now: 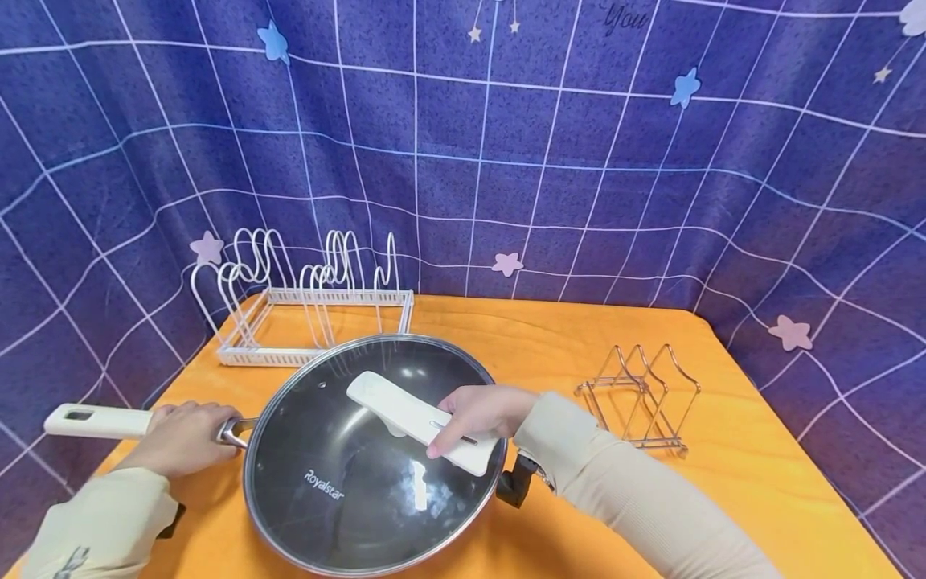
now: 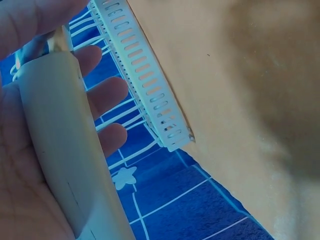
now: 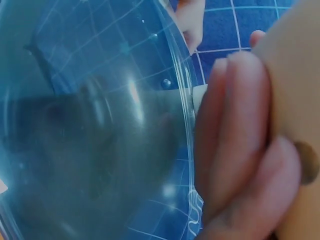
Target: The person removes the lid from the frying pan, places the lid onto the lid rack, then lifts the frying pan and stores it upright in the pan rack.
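A wide round glass lid [image 1: 311,523] marked "Royalstar" covers a dark pan; whether its rim touches the pan all round I cannot tell. My right hand [image 1: 483,414] grips the long white lid handle [image 1: 383,400] from its right end, thumb on top. On the left, my left hand [image 1: 184,438] holds the cream pan handle [image 1: 97,421] near its metal joint. In the left wrist view that handle [image 2: 65,130] lies across the palm with curled fingers [image 2: 107,95] beyond it. A black side handle [image 1: 515,481] shows under the right forearm. The lid [image 3: 100,140] fills much of the right wrist view.
Behind the pan at left stands a white wire rack [image 1: 271,356] with upright loops. A smaller copper-coloured wire rack [image 1: 654,442] is at the right. Both stand on an orange tablecloth [image 1: 535,338], with a blue gridded curtain [image 1: 448,121] behind and at the sides.
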The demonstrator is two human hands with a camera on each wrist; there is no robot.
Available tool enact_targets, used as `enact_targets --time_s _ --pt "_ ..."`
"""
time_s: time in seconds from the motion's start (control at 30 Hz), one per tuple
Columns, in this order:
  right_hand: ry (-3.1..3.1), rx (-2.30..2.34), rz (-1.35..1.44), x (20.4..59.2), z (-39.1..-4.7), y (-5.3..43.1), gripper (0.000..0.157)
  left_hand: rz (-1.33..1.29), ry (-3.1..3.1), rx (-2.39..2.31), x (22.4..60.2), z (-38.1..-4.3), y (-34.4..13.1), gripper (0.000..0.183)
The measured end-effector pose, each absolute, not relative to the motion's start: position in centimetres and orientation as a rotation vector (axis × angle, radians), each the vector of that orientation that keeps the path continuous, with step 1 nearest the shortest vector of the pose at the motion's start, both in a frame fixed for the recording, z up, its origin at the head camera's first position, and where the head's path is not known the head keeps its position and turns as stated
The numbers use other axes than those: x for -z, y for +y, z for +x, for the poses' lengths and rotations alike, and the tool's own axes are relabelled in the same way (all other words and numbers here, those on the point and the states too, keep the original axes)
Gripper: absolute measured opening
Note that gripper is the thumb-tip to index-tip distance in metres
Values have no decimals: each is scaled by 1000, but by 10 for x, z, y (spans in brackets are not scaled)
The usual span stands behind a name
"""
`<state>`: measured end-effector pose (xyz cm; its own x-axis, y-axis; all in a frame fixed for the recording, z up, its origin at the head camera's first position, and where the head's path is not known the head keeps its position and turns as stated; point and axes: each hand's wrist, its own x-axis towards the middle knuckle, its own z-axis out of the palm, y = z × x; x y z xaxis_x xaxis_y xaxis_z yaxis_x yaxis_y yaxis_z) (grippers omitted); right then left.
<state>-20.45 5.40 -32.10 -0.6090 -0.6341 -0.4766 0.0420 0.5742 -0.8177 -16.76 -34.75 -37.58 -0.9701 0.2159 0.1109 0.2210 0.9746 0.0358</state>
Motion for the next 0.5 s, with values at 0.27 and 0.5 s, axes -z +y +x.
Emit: enact_targets --time_s 0.27,0.5 --pt "2037 1051 -478 320 -204 55 29 -318 -2981 53 377 -166 -346 33" --pt "2300 925 -635 316 -193 51 44 -313 -2981 57 378 -165 -346 33"
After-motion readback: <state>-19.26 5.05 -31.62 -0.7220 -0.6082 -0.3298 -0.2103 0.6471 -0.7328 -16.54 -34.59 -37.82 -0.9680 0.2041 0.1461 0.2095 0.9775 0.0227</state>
